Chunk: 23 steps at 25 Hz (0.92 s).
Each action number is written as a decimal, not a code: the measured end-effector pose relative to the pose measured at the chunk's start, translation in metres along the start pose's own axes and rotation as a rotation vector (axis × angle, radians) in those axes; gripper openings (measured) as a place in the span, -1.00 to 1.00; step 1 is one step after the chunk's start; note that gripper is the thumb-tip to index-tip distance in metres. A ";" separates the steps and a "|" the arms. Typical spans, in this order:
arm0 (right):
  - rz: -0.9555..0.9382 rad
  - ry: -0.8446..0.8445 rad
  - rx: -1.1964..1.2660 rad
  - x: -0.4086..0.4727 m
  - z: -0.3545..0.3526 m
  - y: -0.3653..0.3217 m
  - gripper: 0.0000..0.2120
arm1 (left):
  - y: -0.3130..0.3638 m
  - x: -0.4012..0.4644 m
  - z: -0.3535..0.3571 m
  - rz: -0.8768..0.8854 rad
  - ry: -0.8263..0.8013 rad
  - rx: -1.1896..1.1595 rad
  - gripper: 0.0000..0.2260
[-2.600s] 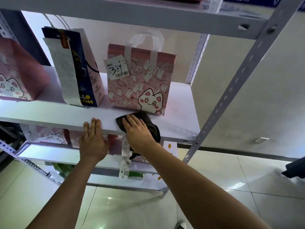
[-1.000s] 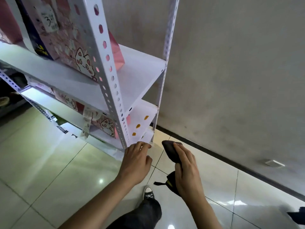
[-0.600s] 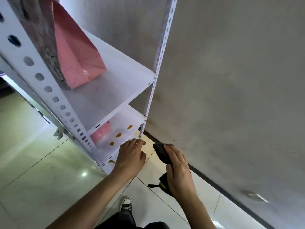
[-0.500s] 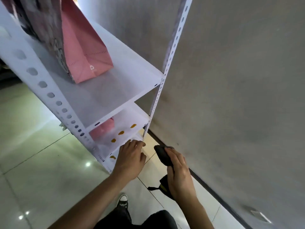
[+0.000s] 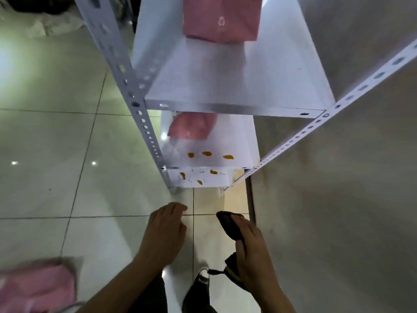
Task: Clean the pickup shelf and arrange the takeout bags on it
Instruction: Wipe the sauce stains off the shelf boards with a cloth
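1. Standing against the wall: white perforated-steel shelf rack [image 5: 237,86], seen end-on.
2. Pink takeout bag [image 5: 220,18] on upper shelf; second pink bag [image 5: 191,128] one shelf lower.
3. Orange stains [image 5: 206,153] on lower shelves.
4. Right hand [image 5: 255,251] grips dark cleaning cloth [image 5: 231,224]; left hand [image 5: 164,233] loose, fingers relaxed, holding nothing.

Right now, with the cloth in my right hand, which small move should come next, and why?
Probably lower the right hand with the dark cloth toward the lower shelf and wipe the orange stains near its end. The cloth hangs in the air, touching no shelf, and more stains mark the bottom shelf beneath. The left hand is free and holds nothing.
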State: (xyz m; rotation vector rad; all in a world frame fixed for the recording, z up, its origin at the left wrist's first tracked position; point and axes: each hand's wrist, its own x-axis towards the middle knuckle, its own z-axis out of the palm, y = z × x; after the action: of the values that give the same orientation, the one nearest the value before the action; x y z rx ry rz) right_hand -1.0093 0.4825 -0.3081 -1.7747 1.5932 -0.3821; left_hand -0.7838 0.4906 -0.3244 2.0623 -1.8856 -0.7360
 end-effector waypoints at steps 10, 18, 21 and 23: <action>-0.339 0.187 -0.063 0.171 0.072 0.020 -0.51 | -0.061 0.089 0.082 0.009 0.142 0.098 -0.30; -0.534 0.075 -0.482 0.261 0.164 0.025 -0.25 | -0.118 0.141 0.134 0.024 0.131 0.213 -0.28; -0.498 0.061 -0.512 0.268 0.178 0.025 -0.13 | -0.123 0.139 0.136 0.034 0.151 0.223 -0.23; -0.409 0.082 -0.499 0.267 0.162 0.038 -0.10 | -0.121 0.139 0.130 0.044 0.146 0.225 -0.21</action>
State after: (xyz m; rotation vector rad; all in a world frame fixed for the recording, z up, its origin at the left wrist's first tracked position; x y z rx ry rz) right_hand -0.8808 0.2785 -0.5104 -2.5101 1.4563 -0.2581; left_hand -0.7434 0.3899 -0.5221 2.1309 -2.0008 -0.3655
